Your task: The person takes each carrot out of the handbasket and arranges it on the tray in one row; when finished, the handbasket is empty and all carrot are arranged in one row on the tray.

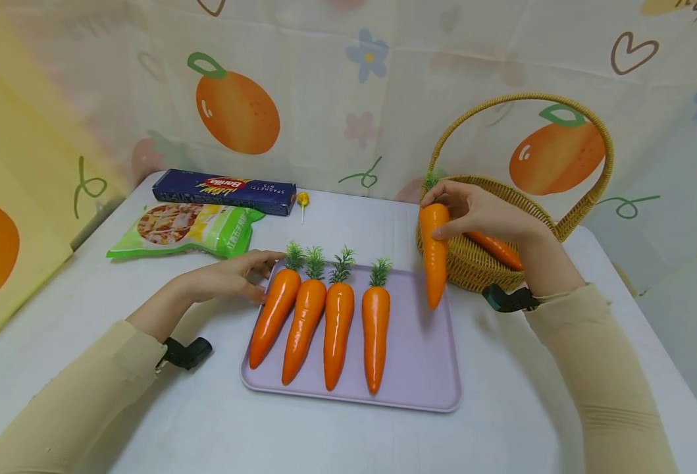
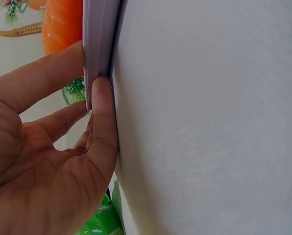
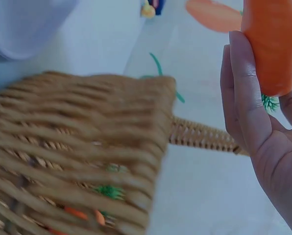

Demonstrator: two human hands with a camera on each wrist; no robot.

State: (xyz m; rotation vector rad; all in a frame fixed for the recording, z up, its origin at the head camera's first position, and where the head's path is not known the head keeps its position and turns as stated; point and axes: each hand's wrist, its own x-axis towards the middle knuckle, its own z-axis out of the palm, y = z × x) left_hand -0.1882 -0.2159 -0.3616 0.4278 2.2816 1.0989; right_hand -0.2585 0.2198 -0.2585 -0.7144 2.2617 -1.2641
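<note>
My right hand [image 1: 484,210] pinches an orange toy carrot [image 1: 434,253] near its leafy end, tip pointing down, above the tray's right side and in front of the basket. A wicker basket [image 1: 472,270] with a tall handle stands at the right, another carrot [image 1: 496,250] inside it. My left hand [image 1: 230,276] pinches the upper left edge of a pale purple tray [image 1: 413,368]; in the left wrist view the thumb and a finger lie on either side of its rim [image 2: 98,44]. Several carrots [image 1: 375,336] lie side by side on the tray, green tops away from me.
Behind my left hand lie a green snack bag [image 1: 188,229], a dark blue spaghetti box [image 1: 224,191] and a yellow lollipop [image 1: 303,199]. A printed cloth [image 1: 324,118] hangs behind the white table [image 1: 194,408].
</note>
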